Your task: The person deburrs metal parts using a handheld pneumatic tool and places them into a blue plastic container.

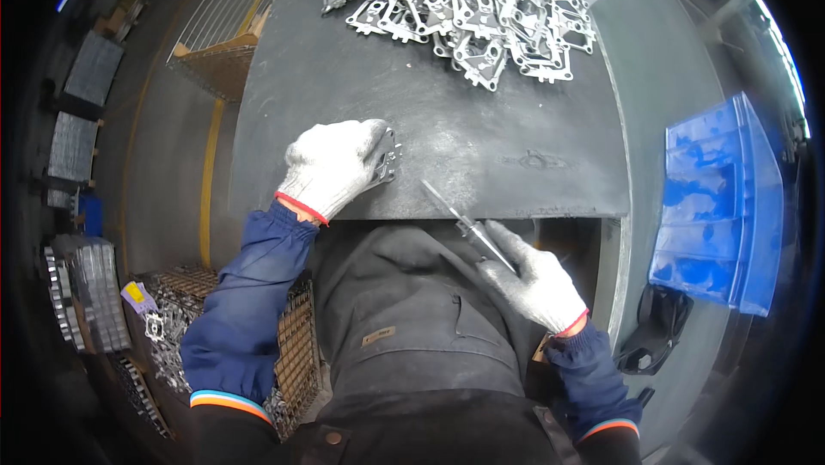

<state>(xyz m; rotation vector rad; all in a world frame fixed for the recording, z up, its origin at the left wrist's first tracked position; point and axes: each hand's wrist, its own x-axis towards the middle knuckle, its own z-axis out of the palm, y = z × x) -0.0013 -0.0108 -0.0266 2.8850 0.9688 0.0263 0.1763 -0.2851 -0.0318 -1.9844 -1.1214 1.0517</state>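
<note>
My left hand, in a white knit glove, is closed around a small metal casting near the left front part of the dark tabletop. Only the casting's edge shows past my fingers. Closer to my body, my gloved right hand grips a long, thin file-like tool. Its tip points up and left toward the casting, with a gap between them. At the table's far side lies a heap of openwork metal castings.
On the right, a blue plastic bin stands beside a black object. At lower left is a wire basket of metal parts. A wire rack stands beyond the table's left edge. Stacked grey goods line the far left.
</note>
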